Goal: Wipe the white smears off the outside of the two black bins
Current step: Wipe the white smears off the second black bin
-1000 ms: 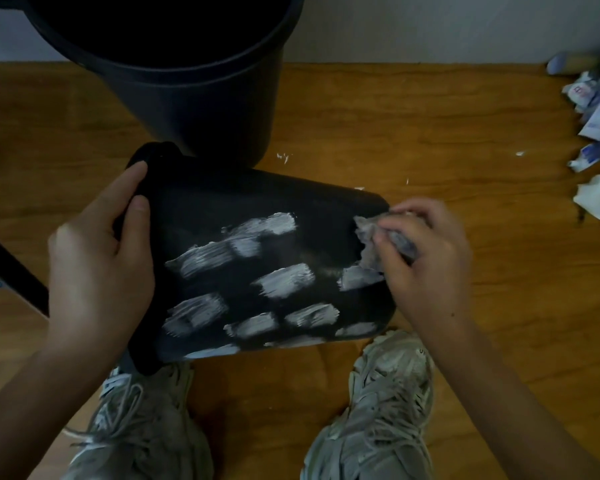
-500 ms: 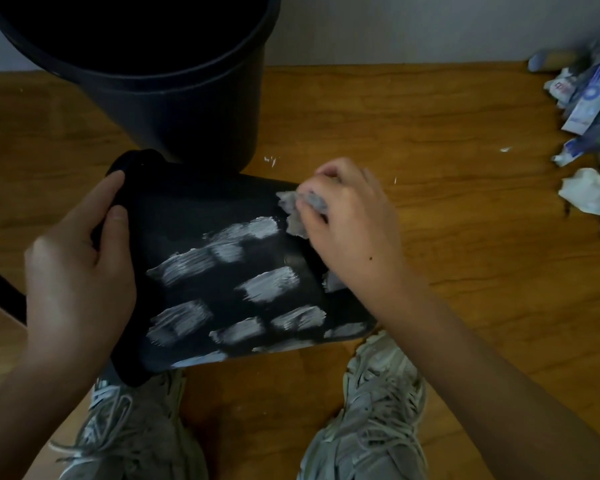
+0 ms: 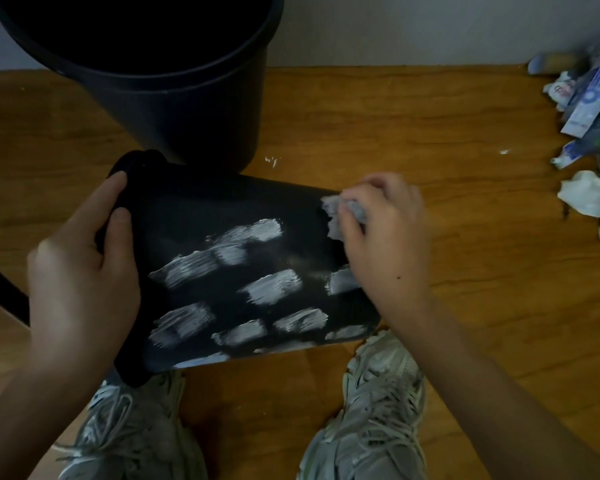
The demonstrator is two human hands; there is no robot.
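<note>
A small black bin [image 3: 201, 213] lies on its side on the wooden floor, its rim to the left. Several white smears [image 3: 269, 289] streak its upper side. My left hand [image 3: 80, 275] grips the bin's rim end, thumb and fingers curled over the edge. At the bin's base end, my right hand [image 3: 388, 240] presses a crumpled grey-white tissue [image 3: 343, 213] against the black surface. A second, larger black bin [image 3: 187, 109] stands upright just behind, touching the lying one.
My two grey laced shoes [image 3: 371, 407] stand under the lying bin. Crumpled tissues and toothpaste boxes [image 3: 593, 109] are heaped at the right edge. A dark bar [image 3: 0, 289] crosses the left edge. White flecks [image 3: 272, 161] dot the floor; a pale wall runs behind.
My right hand rubbed the tissue from the bin's base end to its upper middle and has come back to the base end. The left hand keeps its hold on the rim.
</note>
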